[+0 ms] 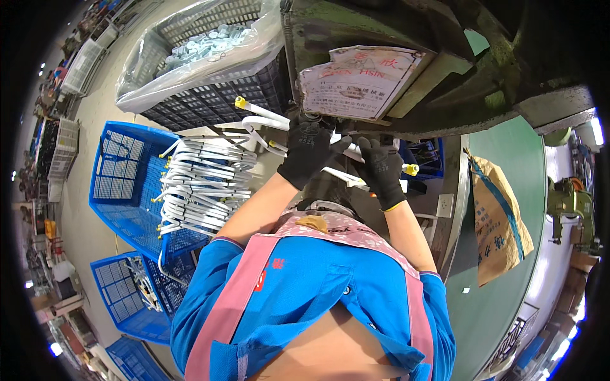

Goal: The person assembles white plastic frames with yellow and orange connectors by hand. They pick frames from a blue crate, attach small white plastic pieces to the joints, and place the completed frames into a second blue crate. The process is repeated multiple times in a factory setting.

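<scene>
White bent tube (265, 122), yellow-tipped: one, beneath the lower edge of the machine head (438, 117). Left hand (308, 149), black-gloved: fingers clamped on the tube, tips hidden. Right hand (382, 168), likewise gloved: over the tube near its yellow tip (411, 169); grip cannot be told. Tube stack (203, 178): across the blue crate's (121, 171) right edge. Handling, as judged: steady both ends; keep fingertips clear of the machine head.

pale floor (95, 108), left | green surface (495, 305), right | white lights (598, 131) (quite glaring)
</scene>
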`<state>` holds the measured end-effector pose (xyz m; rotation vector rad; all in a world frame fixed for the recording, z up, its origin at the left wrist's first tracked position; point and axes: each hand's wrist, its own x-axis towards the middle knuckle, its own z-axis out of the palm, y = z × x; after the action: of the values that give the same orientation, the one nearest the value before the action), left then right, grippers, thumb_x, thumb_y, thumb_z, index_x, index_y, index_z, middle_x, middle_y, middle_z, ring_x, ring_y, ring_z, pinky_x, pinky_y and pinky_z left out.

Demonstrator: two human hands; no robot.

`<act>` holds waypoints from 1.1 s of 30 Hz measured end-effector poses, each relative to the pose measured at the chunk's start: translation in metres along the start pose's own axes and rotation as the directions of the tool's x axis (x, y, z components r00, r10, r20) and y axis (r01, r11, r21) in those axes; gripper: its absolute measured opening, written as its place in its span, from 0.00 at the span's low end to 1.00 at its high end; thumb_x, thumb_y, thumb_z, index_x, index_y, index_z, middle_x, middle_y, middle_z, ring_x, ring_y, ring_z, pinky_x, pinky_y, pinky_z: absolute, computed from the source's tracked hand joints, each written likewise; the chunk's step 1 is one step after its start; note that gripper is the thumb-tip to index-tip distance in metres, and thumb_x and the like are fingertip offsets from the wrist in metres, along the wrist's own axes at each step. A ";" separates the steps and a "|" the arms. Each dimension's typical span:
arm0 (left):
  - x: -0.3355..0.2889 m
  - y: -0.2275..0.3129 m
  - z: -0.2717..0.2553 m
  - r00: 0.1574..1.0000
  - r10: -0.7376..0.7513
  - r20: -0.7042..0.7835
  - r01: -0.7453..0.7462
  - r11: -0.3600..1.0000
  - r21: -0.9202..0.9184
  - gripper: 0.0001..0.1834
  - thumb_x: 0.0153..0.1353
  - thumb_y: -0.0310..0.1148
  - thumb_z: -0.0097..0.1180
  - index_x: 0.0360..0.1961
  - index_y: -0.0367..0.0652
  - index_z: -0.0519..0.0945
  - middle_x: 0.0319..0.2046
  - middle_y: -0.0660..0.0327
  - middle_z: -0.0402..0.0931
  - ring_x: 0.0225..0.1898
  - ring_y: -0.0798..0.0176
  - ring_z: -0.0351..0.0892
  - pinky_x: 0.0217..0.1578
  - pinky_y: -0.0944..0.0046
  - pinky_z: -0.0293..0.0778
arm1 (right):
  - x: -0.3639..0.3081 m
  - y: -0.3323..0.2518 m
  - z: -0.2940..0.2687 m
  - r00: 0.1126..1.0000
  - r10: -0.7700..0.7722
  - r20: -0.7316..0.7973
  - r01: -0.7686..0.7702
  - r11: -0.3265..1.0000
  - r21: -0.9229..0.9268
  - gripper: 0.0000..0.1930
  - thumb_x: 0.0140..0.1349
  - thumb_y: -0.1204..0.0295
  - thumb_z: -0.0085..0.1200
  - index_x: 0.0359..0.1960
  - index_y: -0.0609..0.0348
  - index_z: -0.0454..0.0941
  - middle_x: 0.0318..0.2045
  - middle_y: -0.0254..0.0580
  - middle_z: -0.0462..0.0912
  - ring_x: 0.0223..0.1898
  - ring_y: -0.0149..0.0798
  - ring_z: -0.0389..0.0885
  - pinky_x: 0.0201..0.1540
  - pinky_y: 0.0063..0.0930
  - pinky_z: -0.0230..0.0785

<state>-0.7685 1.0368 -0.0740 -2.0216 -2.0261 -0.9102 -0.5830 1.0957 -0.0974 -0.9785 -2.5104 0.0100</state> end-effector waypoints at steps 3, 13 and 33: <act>-0.002 -0.006 0.008 0.997 0.014 0.074 -0.014 1.000 0.002 0.29 0.52 0.62 0.56 0.22 0.43 0.83 0.19 0.55 0.78 0.29 0.50 0.78 0.44 0.50 0.67 | -0.001 -0.004 -0.001 0.999 0.046 0.026 -0.046 0.999 -0.027 0.22 0.44 0.59 0.65 0.42 0.44 0.74 0.31 0.35 0.78 0.26 0.46 0.80 0.23 0.38 0.69; -0.012 -0.126 -0.033 0.991 0.126 0.046 -0.131 0.984 0.124 0.22 0.41 0.36 0.65 0.41 0.46 0.78 0.37 0.57 0.76 0.43 0.50 0.74 0.49 0.50 0.66 | 0.001 -0.002 0.004 0.997 0.071 -0.006 -0.071 0.995 -0.073 0.17 0.42 0.57 0.65 0.32 0.46 0.75 0.24 0.36 0.79 0.26 0.46 0.80 0.26 0.40 0.69; -0.015 -0.138 -0.017 0.983 0.030 0.182 -0.074 0.968 0.239 0.12 0.42 0.34 0.64 0.32 0.50 0.81 0.33 0.59 0.79 0.42 0.52 0.77 0.47 0.50 0.67 | 0.007 -0.009 0.000 0.991 0.129 0.018 -0.123 0.972 -0.200 0.16 0.40 0.64 0.65 0.33 0.47 0.77 0.29 0.36 0.81 0.30 0.46 0.81 0.29 0.38 0.71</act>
<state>-0.9027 1.0273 -0.1109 -2.0681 -2.0426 -0.4563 -0.5936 1.0931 -0.0931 -1.2253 -2.5087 -0.1923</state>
